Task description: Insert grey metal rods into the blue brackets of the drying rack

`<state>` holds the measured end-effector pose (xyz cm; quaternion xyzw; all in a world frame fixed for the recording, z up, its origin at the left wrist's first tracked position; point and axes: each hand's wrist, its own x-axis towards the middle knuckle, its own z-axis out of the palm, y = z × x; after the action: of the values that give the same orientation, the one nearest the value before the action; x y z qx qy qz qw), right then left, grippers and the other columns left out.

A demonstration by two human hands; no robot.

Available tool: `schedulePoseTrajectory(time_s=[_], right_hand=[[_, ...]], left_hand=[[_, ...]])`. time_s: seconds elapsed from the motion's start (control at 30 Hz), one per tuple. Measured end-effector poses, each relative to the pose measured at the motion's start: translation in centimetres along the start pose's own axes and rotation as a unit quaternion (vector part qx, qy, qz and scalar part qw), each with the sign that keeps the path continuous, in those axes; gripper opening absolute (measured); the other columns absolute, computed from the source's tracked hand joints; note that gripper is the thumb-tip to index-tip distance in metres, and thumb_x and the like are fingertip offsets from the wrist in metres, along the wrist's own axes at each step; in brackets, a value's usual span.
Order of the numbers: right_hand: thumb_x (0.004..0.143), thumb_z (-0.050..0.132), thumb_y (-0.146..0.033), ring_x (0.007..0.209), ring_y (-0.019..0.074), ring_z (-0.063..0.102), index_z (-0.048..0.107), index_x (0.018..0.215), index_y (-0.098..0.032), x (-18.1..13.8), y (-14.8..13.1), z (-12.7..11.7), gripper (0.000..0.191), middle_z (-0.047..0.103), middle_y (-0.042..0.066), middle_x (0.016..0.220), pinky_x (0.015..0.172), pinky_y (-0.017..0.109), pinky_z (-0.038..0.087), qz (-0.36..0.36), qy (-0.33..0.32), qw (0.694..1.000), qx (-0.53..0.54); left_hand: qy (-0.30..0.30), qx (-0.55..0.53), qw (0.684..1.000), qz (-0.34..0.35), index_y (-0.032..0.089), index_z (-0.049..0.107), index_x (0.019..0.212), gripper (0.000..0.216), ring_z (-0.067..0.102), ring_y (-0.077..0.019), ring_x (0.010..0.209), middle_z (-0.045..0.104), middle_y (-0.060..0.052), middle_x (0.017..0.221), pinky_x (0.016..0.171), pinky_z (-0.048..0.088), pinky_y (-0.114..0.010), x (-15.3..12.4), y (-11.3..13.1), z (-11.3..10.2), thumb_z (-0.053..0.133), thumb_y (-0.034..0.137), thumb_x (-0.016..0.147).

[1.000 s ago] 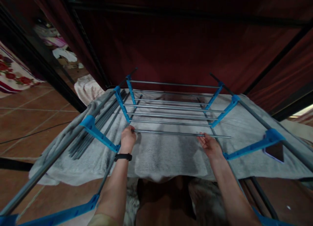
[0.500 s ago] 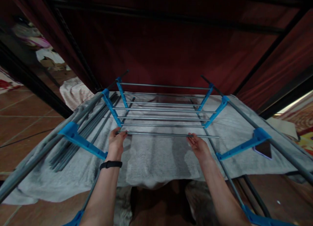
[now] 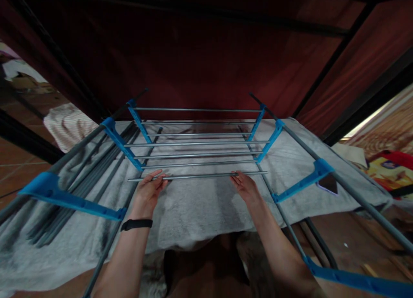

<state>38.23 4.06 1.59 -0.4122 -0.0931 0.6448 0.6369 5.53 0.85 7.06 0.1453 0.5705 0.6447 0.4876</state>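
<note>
Holding a loose gray rod crosswise above the middle of the gray blanket, on the near side of several fitted rods spanning between blue brackets. Pinching it lightly between thumb and fingers of the left hand, with a short stretch poking out past the left lower rail. Gripping it by the fingertips of the right hand, with the other end reaching over the right lower rail. Impossible to tell whether touching either rail. Seemingly at the step of levelling and centring the rod, with a bundle of rods lying toward the blanket's left edge. Probably calls next for evening the overhang and lining up both ends with a matching bracket pair.
</note>
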Motion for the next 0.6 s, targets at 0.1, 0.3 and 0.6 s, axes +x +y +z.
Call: schedulePoseTrajectory(time_s=[0.1, 0.3, 0.6], right_hand=[[0.082, 0.059, -0.007, 0.072, 0.0149, 0.071, 0.064, 0.07, -0.02, 0.6, -1.0, -0.3, 0.018, 0.072, 0.002, 0.069, 0.085, 0.033, 0.06, -0.006, 0.037, 0.999, 0.01], [0.083, 0.055, -0.005, 0.066, 0.0119, 0.07, 0.062, 0.073, -0.021, 1.3, -3.2, -0.7, 0.02, 0.07, -0.001, 0.065, 0.072, 0.026, 0.061, -0.032, 0.094, 0.995, 0.015], [0.082, 0.062, -0.011, 0.06, 0.0096, 0.068, 0.057, 0.071, -0.022, 1.7, -4.0, -0.9, 0.017, 0.068, -0.006, 0.061, 0.067, 0.023, 0.059, -0.069, 0.132, 0.989, -0.015]], left_hand=[[0.012, -0.009, 1.0, 0.006, 0.015, 0.065, 0.094, 0.03, 0.066, -0.0113, 0.066, 0.068, -0.004, 0.073, 0.059, 0.056, -0.02, 0.2, 0.2, -0.1, 0.053, -0.007, 0.077], [0.047, -0.005, 0.998, 0.049, 0.023, 0.058, 0.118, 0.053, 0.067, -0.011, 0.066, 0.064, 0.002, 0.069, 0.062, 0.057, -0.021, 0.2, 0.3, -0.5, 0.057, -0.007, 0.075], [0.084, 0.045, 0.992, 0.077, 0.032, 0.013, 0.151, 0.099, 0.06, -0.0072, 0.056, 0.061, 0.009, 0.069, 0.061, 0.054, -0.02, 0.4, 0.4, 0.0, 0.06, -0.009, 0.074]])
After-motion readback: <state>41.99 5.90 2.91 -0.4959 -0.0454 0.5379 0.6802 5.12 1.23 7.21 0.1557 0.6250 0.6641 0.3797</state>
